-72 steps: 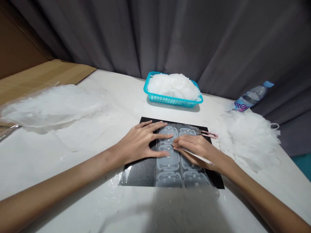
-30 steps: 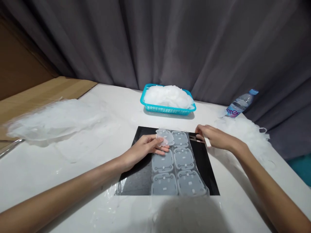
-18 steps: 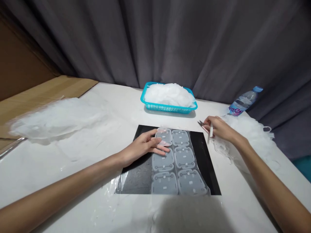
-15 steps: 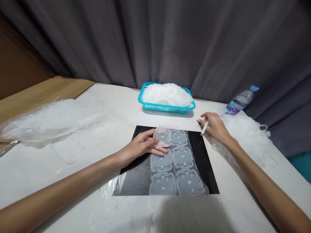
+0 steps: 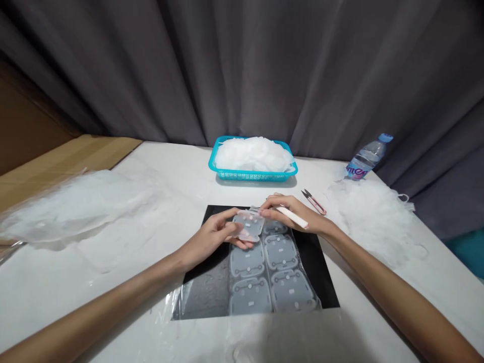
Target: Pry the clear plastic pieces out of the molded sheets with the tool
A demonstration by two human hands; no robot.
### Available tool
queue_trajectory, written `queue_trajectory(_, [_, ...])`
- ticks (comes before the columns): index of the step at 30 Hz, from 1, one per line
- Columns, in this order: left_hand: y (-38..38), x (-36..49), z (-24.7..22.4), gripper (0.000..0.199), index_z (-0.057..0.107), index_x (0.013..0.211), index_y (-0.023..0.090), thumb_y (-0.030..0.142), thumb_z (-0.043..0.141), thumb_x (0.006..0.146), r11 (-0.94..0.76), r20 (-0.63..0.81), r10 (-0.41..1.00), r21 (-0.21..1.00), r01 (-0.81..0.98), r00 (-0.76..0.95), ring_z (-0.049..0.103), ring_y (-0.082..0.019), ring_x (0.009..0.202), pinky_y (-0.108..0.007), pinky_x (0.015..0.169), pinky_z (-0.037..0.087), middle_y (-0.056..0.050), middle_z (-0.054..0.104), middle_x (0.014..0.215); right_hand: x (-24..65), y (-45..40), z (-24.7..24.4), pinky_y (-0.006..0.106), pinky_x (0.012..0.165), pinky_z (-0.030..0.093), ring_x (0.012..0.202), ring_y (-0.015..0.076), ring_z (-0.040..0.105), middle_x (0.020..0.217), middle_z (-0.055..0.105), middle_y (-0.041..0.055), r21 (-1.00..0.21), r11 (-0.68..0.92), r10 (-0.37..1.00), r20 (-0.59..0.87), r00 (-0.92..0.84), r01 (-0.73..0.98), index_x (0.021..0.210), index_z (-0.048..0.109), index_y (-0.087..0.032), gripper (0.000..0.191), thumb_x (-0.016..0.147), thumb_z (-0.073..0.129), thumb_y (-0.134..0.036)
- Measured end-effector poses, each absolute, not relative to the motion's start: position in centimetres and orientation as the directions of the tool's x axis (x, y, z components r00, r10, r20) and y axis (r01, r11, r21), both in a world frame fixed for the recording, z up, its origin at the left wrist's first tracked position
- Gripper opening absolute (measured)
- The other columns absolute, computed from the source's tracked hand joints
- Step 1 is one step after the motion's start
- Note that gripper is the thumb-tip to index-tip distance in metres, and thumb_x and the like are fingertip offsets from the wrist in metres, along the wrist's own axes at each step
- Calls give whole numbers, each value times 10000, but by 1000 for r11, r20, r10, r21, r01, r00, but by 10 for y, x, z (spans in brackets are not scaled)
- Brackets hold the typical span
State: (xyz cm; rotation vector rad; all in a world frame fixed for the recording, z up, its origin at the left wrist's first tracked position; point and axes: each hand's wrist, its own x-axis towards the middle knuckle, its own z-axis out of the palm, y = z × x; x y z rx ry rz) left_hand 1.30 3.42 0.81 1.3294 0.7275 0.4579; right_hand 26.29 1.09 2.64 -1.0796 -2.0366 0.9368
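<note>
Rows of translucent pieces (image 5: 282, 251) lay nearest me on a black board (image 5: 328, 288) set on the white surface (image 5: 177, 161), and over their far end my left hand (image 5: 212, 237) pinched a loose translucent piece (image 5: 248, 225) between thumb and fingers. My right hand (image 5: 297, 205), its grip closed round a white stick (image 5: 291, 215), had its fingertips at that piece's upper right corner. Past it I saw snips (image 5: 314, 203), a fluffy white heap (image 5: 374, 217), a labelled bottle (image 5: 366, 159), a turquoise basket (image 5: 249, 176) filled with white material (image 5: 253, 154), and a grey curtain (image 5: 242, 65) behind.
</note>
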Motion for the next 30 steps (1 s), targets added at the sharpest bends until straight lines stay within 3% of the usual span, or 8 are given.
queue_trajectory(4, [32, 17, 13, 380, 669, 1129, 182, 512, 688, 940, 162, -229, 686, 974, 161, 691, 783, -257, 850, -350, 769, 629, -51, 767, 922, 258, 7, 28, 295, 765, 474, 815, 181, 622, 882, 685, 36, -832, 357, 897, 178, -405, 425, 984, 752, -183, 302, 980, 669, -473])
queue_trajectory(9, [25, 19, 21, 381, 650, 904, 189, 497, 493, 1065, -236, -57, 704, 922, 308, 708, 656, -162, 721, -256, 692, 536, 4, 625, 787, 255, 3, 33, 253, 635, 414, 656, 133, 553, 737, 631, -3, -879, 303, 890, 123, -440, 367, 904, 722, -163, 335, 1011, 618, -463])
queue_trajectory(15, [15, 12, 20, 279, 671, 1071, 192, 265, 403, 1096, -797, 178, 517, 457, 395, 837, 649, -205, 734, -299, 701, 496, -58, 672, 851, 260, 1, 32, 248, 734, 445, 796, 150, 636, 858, 697, 4, -828, 377, 856, 141, -497, 415, 881, 686, -186, 140, 980, 640, -274])
queue_trajectory(19, [0, 12, 14, 438, 660, 1217, 130, 27, 276, 1033, -935, 300, 355, 116, 335, 886, 702, -265, 907, -381, 860, 554, -146, 728, 963, 253, -2, 26, 254, 704, 392, 790, 164, 607, 799, 657, -9, -592, 492, 864, 240, -443, 639, 842, 631, -206, 101, 893, 675, -131])
queue_trajectory(21, [-7, 11, 11, 452, 668, 1215, 117, 4, 272, 1027, -942, 329, 322, 22, 334, 888, 702, -259, 905, -374, 865, 555, -146, 738, 949, 253, -1, 20, 269, 693, 372, 782, 177, 593, 801, 642, -2, -513, 497, 867, 271, -417, 700, 857, 602, -212, 114, 908, 656, -125])
queue_trajectory(23, [-14, 7, 9, 382, 685, 1179, 137, 63, 331, 1056, -941, 385, 329, 56, 334, 862, 690, -242, 865, -350, 838, 550, -122, 731, 904, 256, 3, 12, 284, 700, 373, 786, 190, 590, 839, 645, 17, -499, 468, 883, 286, -372, 729, 893, 585, -214, 104, 969, 589, -143])
queue_trajectory(26, [-18, 2, 8, 273, 693, 1056, 173, 220, 426, 1086, -857, 464, 509, 352, 376, 725, 635, -193, 748, -293, 743, 515, -68, 684, 828, 266, 12, 0, 308, 707, 389, 795, 218, 588, 878, 651, 51, -479, 391, 911, 322, -257, 786, 941, 572, -209, 147, 1045, 475, -175])
queue_trajectory(30, [-15, 5, 13, 334, 662, 917, 180, 388, 466, 1090, -438, 199, 833, 808, 395, 516, 554, -140, 696, -233, 653, 438, -5, 619, 796, 278, 21, -12, 348, 793, 440, 892, 255, 591, 942, 662, 81, -454, 360, 902, 392, -180, 815, 1006, 604, -196, 138, 1070, 498, -260])
